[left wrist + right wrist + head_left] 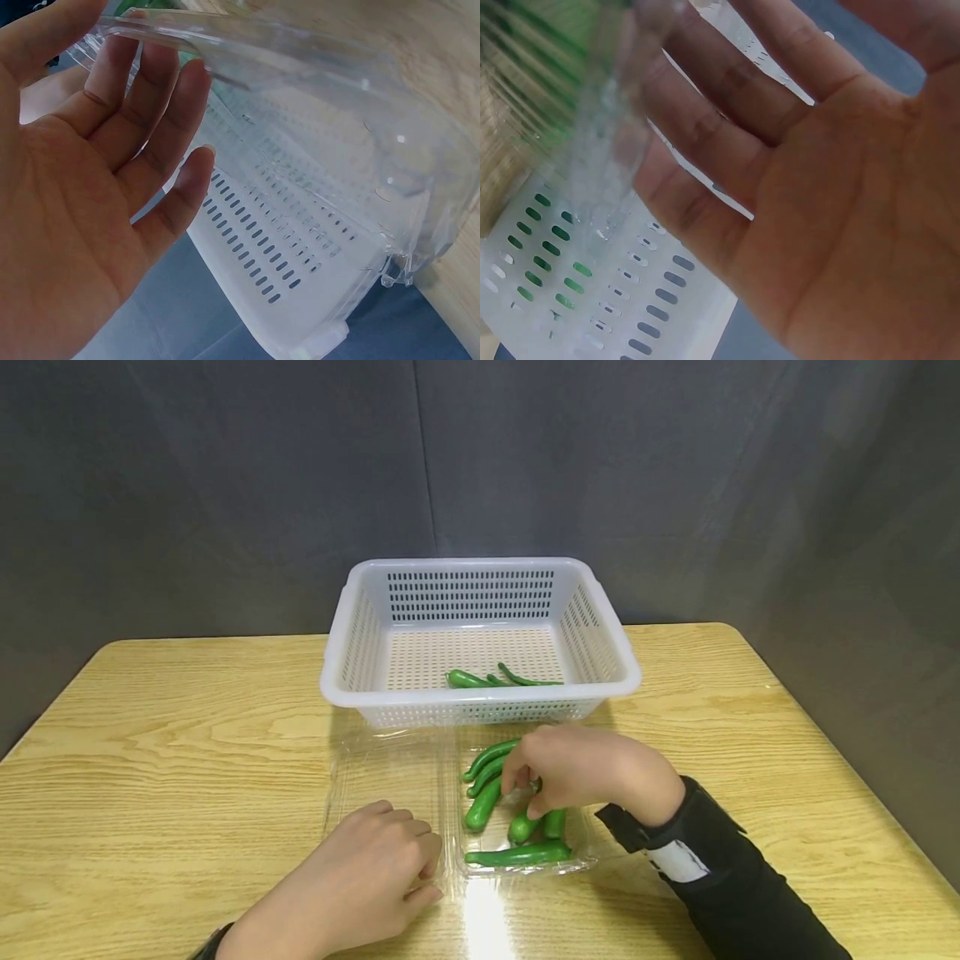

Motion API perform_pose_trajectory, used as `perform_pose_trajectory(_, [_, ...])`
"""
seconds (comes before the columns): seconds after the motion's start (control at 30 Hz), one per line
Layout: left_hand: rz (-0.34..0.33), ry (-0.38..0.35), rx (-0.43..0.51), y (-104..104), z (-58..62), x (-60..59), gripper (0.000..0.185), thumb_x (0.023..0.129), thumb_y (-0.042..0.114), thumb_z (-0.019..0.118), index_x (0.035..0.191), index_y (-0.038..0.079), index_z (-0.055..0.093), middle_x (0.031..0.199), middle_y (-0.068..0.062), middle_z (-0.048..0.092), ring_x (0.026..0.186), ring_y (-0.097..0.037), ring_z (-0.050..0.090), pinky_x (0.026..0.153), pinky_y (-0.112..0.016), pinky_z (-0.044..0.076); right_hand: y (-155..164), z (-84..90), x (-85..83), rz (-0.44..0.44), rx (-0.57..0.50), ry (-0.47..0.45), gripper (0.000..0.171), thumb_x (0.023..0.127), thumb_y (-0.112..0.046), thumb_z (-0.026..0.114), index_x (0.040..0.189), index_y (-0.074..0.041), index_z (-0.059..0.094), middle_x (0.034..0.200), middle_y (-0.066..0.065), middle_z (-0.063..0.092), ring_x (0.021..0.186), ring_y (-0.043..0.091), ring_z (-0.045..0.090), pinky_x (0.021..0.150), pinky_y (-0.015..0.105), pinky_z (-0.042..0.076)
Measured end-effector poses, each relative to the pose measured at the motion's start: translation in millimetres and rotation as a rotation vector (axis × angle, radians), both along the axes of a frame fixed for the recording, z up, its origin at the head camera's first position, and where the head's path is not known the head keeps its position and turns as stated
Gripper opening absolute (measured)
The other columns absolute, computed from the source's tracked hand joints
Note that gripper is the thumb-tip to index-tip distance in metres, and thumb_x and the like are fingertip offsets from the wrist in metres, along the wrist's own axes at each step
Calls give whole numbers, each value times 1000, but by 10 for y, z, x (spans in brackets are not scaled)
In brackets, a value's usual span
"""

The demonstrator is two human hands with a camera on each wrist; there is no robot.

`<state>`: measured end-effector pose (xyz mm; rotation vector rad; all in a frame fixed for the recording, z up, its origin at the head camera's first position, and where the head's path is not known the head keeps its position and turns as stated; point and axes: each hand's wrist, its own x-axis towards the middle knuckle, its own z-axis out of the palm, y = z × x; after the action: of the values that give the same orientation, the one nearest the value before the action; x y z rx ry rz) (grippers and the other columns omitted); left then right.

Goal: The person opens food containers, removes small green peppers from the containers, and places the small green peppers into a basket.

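Observation:
A clear plastic clamshell box point(459, 860) lies unfolded in front of the basket. Several green peppers point(517, 856) lie in its right half. My left hand point(367, 868) is at the front edge near the fold. In the left wrist view its thumb and fingertips point(114, 56) pinch the clear rim; the other fingers curve loosely. My right hand point(577, 768) reaches down into the right half, over the peppers. Its thumb meets a round-ended pepper point(522, 828), and a gap shows between thumb and forefinger. Clear plastic blurs the right fingertips in the right wrist view, so their grip is hidden.
A white slotted basket point(480, 697) stands just behind the box. A few thin green peppers point(517, 677) lie near its front wall. The wooden table point(187, 735) extends to both sides, and a dark grey partition point(262, 493) rises behind.

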<state>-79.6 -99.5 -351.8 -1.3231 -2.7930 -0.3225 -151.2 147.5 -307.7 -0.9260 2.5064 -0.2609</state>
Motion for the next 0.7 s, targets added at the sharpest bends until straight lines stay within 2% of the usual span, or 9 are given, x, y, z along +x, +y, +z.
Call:
perform_pose_trajectory(0.2, [-1, 7, 4, 2, 0, 0, 32, 80, 25, 75, 62, 24, 48, 62, 18, 39, 59, -3, 35, 63, -23, 34, -10, 6, 29, -4, 14, 10, 22, 77, -13, 84, 95, -19, 74, 92, -7, 67, 88, 13, 64, 80, 32, 51])
perform_pose_trajectory(0.47, [-9, 2, 11, 1, -4, -5, 34, 81, 24, 73, 61, 25, 45, 61, 18, 36, 59, -3, 35, 63, -23, 34, 19, -81, 36, 44, -19, 36, 25, 74, -8, 84, 90, -23, 73, 87, -11, 66, 87, 11, 63, 80, 30, 50])
perform_pose_trajectory(0.7, [-5, -7, -6, 5, 0, -7, 34, 82, 25, 73, 62, 25, 46, 61, 18, 36, 59, -4, 35, 64, -23, 35, 15, -129, 73, 55, -25, 44, 28, 72, -6, 85, 92, -22, 74, 87, -12, 66, 89, 11, 63, 83, 31, 50])
